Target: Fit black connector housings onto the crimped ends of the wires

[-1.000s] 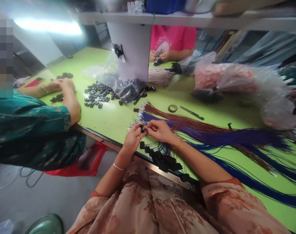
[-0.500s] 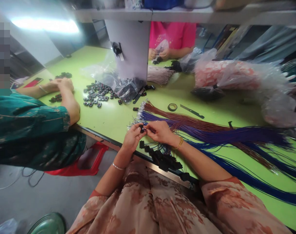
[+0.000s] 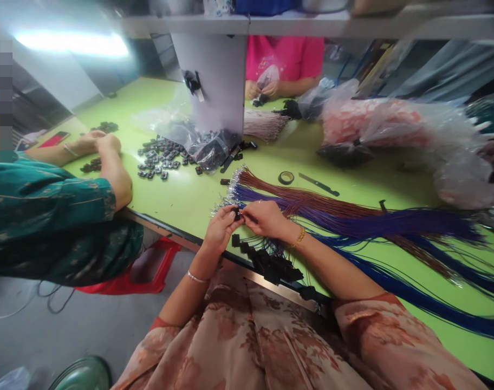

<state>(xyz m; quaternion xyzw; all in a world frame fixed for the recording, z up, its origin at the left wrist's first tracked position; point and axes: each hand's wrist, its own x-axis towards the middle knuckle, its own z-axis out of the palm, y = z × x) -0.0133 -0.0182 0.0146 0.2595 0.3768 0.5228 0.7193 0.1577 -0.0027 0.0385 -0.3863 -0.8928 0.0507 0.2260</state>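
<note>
Between the fingertips of my left hand [image 3: 220, 229] is a small black connector [image 3: 236, 214]. My right hand [image 3: 264, 218] pinches close against it, its fingers closed around a thin wire end that is mostly hidden. Just beyond both hands, brown wires [image 3: 271, 188] and purple wires [image 3: 336, 218] lie with silvery terminals at their left ends. Blue wires [image 3: 413, 298] run beneath my right forearm. A pile of black connectors with wires [image 3: 273, 265] rests along the table edge, below my hands.
On the green table [image 3: 166, 203] are a tape roll [image 3: 286, 178], a flat blade [image 3: 319, 184] and scattered black parts [image 3: 160, 154]. Plastic bags [image 3: 372, 122] sit at the back right. One person in green works at left; another in pink sits across, beside an upright panel [image 3: 214, 81].
The whole view has shifted slightly. Both my hands stay together at the black connector, with my right fingers a little closer to it.
</note>
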